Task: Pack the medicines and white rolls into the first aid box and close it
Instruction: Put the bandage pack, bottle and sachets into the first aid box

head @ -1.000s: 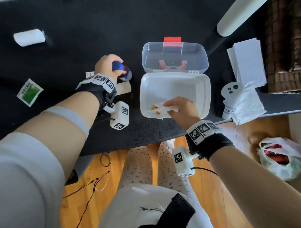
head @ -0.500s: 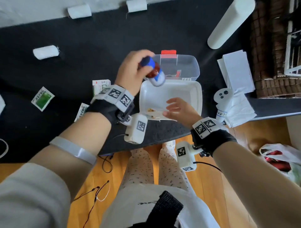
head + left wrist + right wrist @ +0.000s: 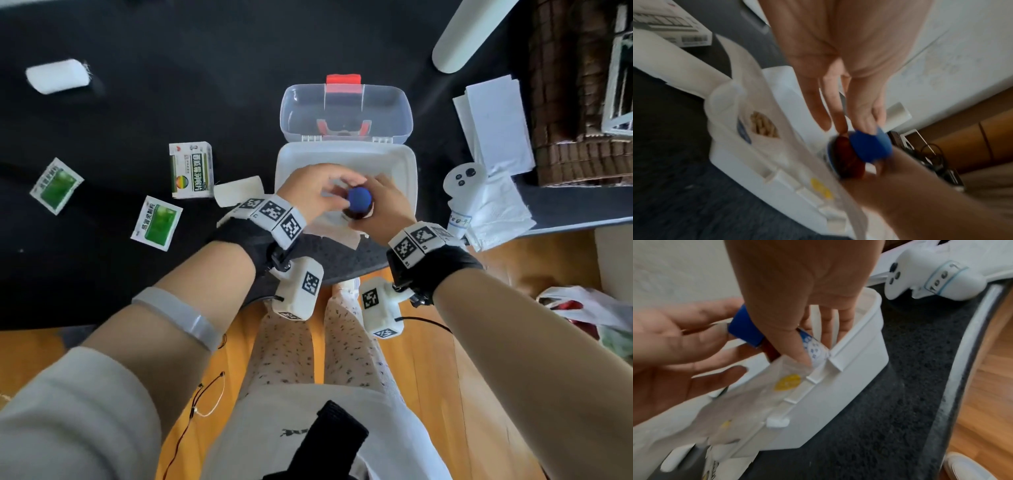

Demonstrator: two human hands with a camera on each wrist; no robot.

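Both hands meet over the open first aid box (image 3: 346, 157), whose white tub sits on the dark surface (image 3: 137, 102) with its clear lid (image 3: 346, 109) tipped back behind it. Between them is a brown medicine bottle (image 3: 849, 160) with a blue cap (image 3: 359, 199), tilted and partly down inside the tub near its front wall. The right hand (image 3: 383, 209) has thumb and fingers (image 3: 830, 324) closed round the bottle's labelled body. The left hand (image 3: 308, 192) reaches in from the other side with fingers (image 3: 865, 116) long and spread, the tips just at the cap; the wrist view is blurred, so whether they actually press on it is hard to say. A flat white sachet (image 3: 764, 395) with a yellow spot leans over the tub's front rim. Out on the surface to the left lie a medicine carton (image 3: 191, 170), two green packets (image 3: 56, 185) (image 3: 157, 222) and, further back, a white roll (image 3: 57, 76). A white controller (image 3: 460, 202) lies just right of the box.
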